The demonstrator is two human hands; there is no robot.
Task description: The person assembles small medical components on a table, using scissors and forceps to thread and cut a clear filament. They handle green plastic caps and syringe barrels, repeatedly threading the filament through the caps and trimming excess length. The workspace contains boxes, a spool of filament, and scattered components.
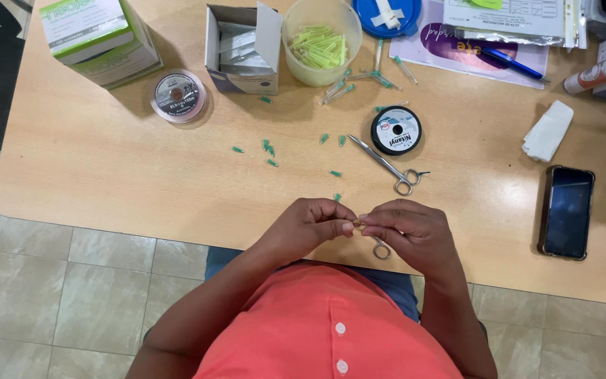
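My left hand (310,224) and my right hand (412,231) meet fingertip to fingertip over the near edge of the wooden table (106,168). Between them they pinch something small that I cannot make out. A metal finger ring of a forceps-like tool (381,249) shows under my right hand, which seems to hold that tool. Another pair of metal forceps (387,163) lies on the table just beyond my hands. Several small green caps (268,147) are scattered ahead, with a black thread spool (395,130) to their right.
At the back stand a clear tub of yellow-green needles (320,42), an open white box (243,49), a green-and-white carton (99,38) and a clear spool (178,96). To the right lie a phone (566,210), a folded white tissue (547,130) and a blue pen (513,64).
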